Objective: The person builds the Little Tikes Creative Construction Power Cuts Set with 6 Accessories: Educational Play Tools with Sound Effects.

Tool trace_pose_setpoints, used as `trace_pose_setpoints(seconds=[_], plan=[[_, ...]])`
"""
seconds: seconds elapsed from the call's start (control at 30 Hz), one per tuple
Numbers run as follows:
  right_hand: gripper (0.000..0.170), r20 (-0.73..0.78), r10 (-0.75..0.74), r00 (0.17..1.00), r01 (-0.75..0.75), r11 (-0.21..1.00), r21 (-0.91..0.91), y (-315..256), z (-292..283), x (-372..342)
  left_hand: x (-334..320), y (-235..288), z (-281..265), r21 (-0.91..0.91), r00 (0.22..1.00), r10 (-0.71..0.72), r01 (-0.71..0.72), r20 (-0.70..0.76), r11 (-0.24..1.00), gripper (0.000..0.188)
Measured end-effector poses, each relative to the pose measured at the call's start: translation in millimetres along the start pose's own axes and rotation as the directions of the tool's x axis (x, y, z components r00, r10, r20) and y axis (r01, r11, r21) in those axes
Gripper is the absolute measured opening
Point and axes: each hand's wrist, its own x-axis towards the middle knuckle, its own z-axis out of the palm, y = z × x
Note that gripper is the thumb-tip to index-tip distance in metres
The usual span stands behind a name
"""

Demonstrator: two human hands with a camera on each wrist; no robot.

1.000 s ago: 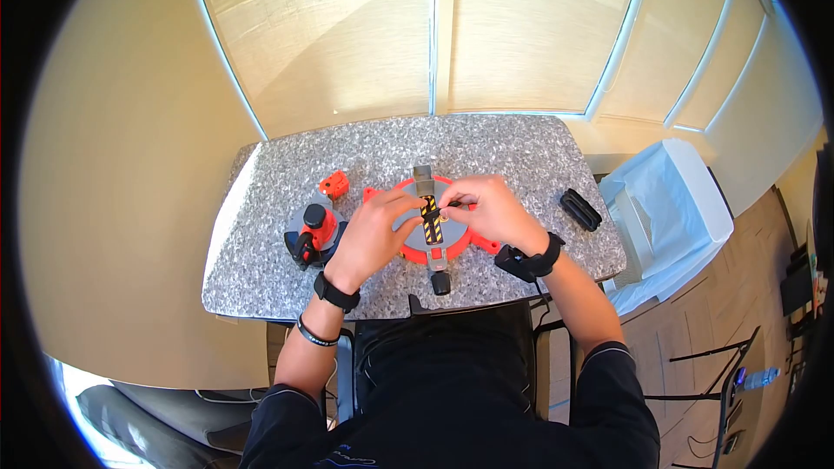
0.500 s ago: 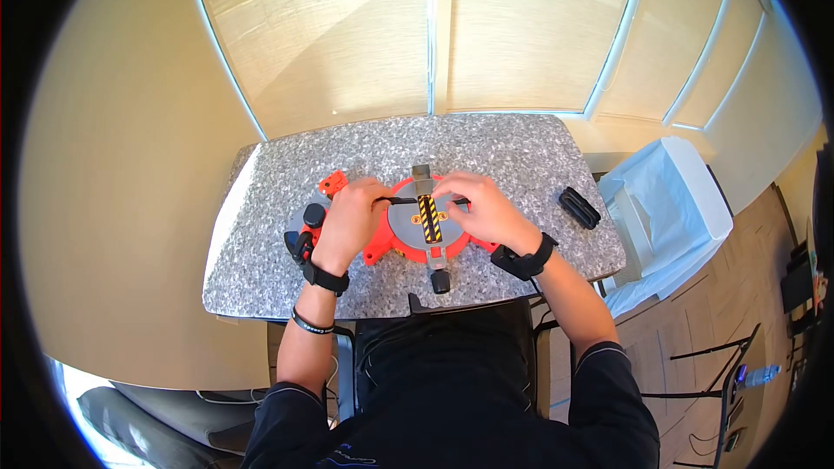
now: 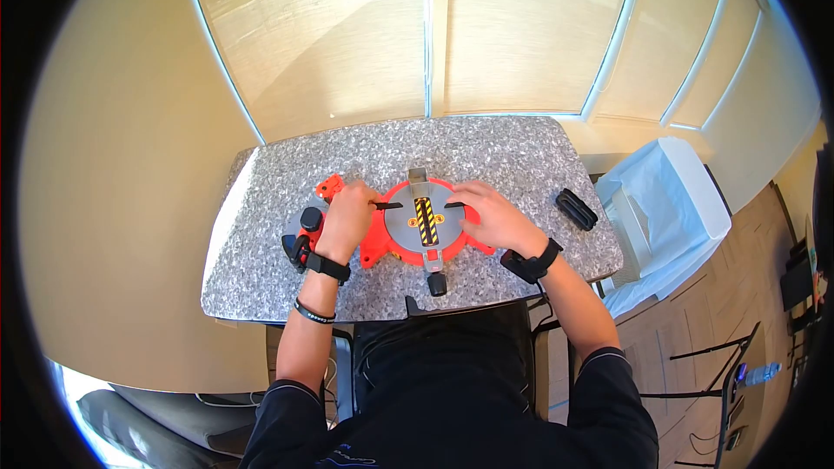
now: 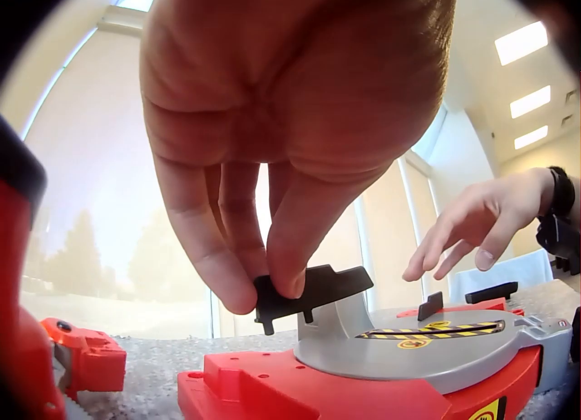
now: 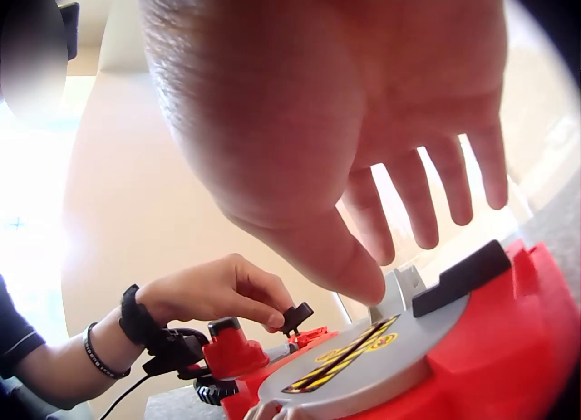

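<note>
A toy mitre saw base with a red body point(image 3: 377, 241) and a round grey turntable point(image 3: 401, 224) sits in front of me. My left hand point(image 3: 349, 215) pinches a black plastic fence piece point(image 4: 313, 293) between thumb and fingers, at the left of the turntable. Small pegs point down from its underside, and it is held above the red body. On the right side, a second black fence piece point(image 5: 463, 279) sits on the base. My right hand point(image 3: 497, 219) hovers over that side, fingers spread and holding nothing. A yellow-and-black striped strip point(image 3: 426, 221) crosses the turntable.
Left of the base stands a red and grey saw part with a black knob point(image 3: 310, 219), partly behind my left hand. An orange-red block point(image 3: 330, 187) lies beyond it. A black case point(image 3: 577, 209) is on the speckled table point(image 3: 486, 139) at right; a lined bin point(image 3: 669, 208) stands beside it.
My left hand has moved from the turntable's middle to its left side, carrying the black fence piece. My right hand has drawn slightly right and its fingers have loosened.
</note>
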Motion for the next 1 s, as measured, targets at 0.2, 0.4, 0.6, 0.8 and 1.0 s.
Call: trace_pose_setpoints(seconds=[0.2,0.4,0.6,0.8,1.0], plan=[[0.049,0.030,0.072,0.997,-0.069,0.995,-0.076,6.3,3.3,-9.2,0.6,-7.0,10.7,0.024,0.999,0.009,-0.010,0.031,1.000,0.017],[0.054,0.098,0.145,0.984,-0.138,0.987,-0.076,15.1,3.1,-17.7,2.0,-14.8,20.6,0.041,1.000,0.007,-0.008,0.023,0.999,0.017],[0.054,0.120,0.178,0.977,-0.171,0.983,-0.069,17.3,5.2,-21.2,1.4,-18.8,24.3,0.044,1.000,0.025,-0.025,-0.002,0.999,0.016],[0.051,0.108,0.152,0.982,-0.147,0.988,-0.054,22.4,8.5,-23.1,-0.2,-18.5,25.3,0.053,0.999,0.045,-0.044,-0.020,0.998,0.016],[0.047,0.092,0.147,0.985,-0.143,0.989,-0.044,19.6,8.0,-23.5,0.2,-20.0,26.2,0.034,0.999,0.030,-0.030,-0.011,0.999,0.015]])
